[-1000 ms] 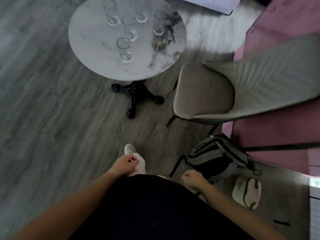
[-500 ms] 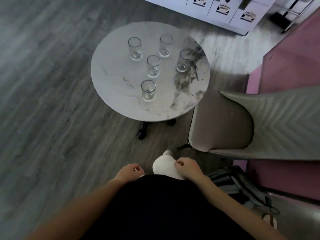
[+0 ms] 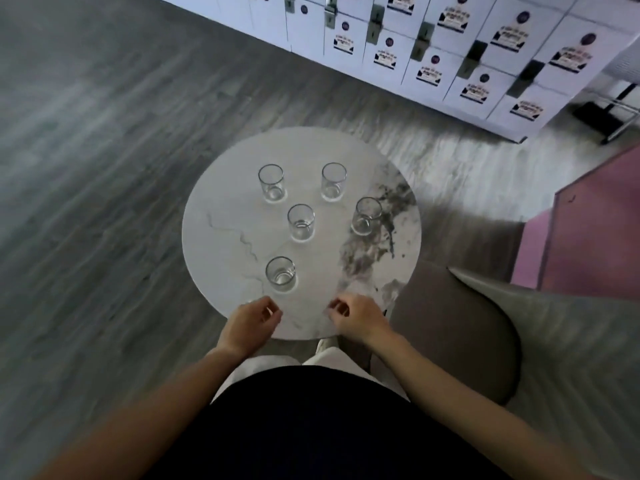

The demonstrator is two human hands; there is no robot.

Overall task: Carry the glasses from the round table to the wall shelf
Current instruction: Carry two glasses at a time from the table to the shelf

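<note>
Below, I see a round marble-patterned table (image 3: 221,216) bearing five empty clear glasses, all upright and none touching another. Two stand at the far side: the far-left glass (image 3: 271,183) and the far-right glass (image 3: 333,181). A centre glass (image 3: 301,222) stands between them and nearer to me; a right glass (image 3: 365,216) stands on the dark veined patch of the tabletop; the nearest glass (image 3: 280,274) stands toward the near rim. My left hand (image 3: 250,323) hangs over the near edge of the table, just beside and below the nearest glass, fingers loosely curled, holding nothing and apart from the glass. My right hand (image 3: 356,317) hangs over the near rim to the right, fingers likewise half curled and empty. Both forearms are bare. A grey upholstered chair (image 3: 485,334) stands to the right of the table, close to its rim. White lockers (image 3: 450,46) with labels and latches line the far side of the grey wood-grain floor (image 3: 104,168). A pink panel (image 3: 595,216) rises at the right edge.
</note>
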